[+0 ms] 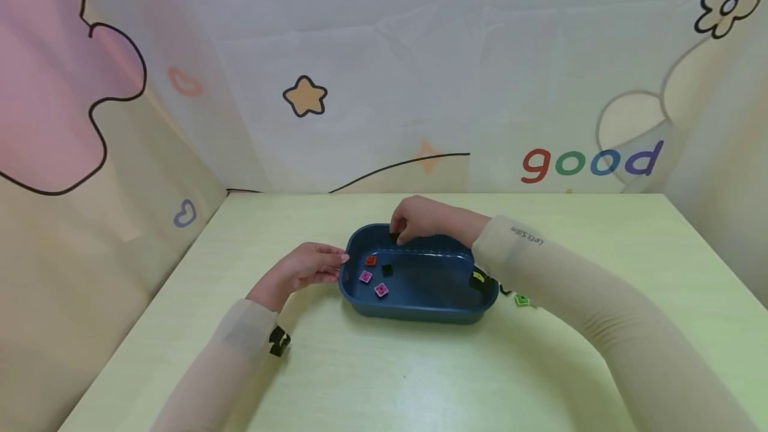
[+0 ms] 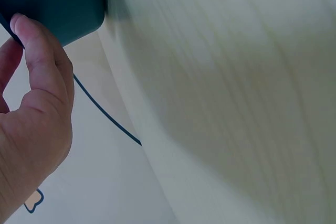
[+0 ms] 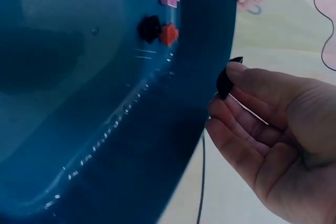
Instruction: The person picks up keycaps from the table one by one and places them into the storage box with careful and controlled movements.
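Note:
A dark blue oval tub (image 1: 420,312) stands on the table. At its left end my left hand (image 1: 312,264) holds the rim between thumb and fingers; the left wrist view shows the thumb (image 2: 39,56) against the tub wall. Over the far rim, toward the left, my right hand (image 1: 418,219) pinches a small black plastic block (image 3: 226,81) between thumb and fingertips. Inside the tub lie a red block (image 1: 371,261), another black block (image 1: 387,270), and two pink blocks, one pink block (image 1: 365,277) close to the left wall and one pink block (image 1: 381,290) nearer the front.
On the table right of the tub, partly behind my right forearm, lies a bright green block (image 1: 522,300). A printed curtain (image 1: 384,85) hangs along the table's back and sides. Black straps (image 1: 279,341) are on both wrists.

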Tool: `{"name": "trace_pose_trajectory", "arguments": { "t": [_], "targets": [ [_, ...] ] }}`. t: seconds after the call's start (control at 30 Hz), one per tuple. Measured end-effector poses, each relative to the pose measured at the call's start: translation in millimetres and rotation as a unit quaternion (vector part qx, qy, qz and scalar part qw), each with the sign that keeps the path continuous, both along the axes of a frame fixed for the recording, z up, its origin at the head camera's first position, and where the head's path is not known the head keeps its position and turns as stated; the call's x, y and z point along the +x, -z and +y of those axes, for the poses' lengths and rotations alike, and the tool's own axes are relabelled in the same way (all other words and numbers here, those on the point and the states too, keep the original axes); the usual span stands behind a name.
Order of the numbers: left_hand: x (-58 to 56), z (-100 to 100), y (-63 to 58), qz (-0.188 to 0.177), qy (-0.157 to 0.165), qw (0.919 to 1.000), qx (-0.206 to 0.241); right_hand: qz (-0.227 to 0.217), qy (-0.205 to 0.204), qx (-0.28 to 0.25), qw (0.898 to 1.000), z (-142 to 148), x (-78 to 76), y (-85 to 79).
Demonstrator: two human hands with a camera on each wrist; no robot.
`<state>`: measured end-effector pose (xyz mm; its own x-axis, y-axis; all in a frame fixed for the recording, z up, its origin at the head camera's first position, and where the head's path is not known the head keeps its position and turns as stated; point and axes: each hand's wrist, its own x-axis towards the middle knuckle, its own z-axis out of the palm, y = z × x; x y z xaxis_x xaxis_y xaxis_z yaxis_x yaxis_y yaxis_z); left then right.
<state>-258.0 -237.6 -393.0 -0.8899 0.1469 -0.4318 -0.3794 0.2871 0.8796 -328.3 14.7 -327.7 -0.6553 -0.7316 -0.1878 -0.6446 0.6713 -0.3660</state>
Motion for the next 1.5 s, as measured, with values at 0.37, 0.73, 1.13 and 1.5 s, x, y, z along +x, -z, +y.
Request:
{"name": "trace_pose_trajectory", "arguments": {
  "t": [0.37,0.73,1.13,1.5],
  "targets": [
    [-0.1,0.5,1.7,0.002,0.003,1.0000,0.000,-0.005,0.037,0.010,0.999,-8.6,5.0,23.5],
    [-0.7,0.9,-2.0,-0.002,-0.003,1.0000,-0.007,0.042,0.025,0.050,0.998,-16.9,6.9,39.4],
    [0.2,0.7,-0.7,0.001,0.000,1.0000,0.004,0.054,0.031,0.086,0.994,-19.2,9.4,52.2],
    [-1.4,-0.3,0.1,-0.003,-0.007,1.0000,0.000,0.054,0.035,0.095,0.993,-21.8,9.3,52.4]
  ]
}}
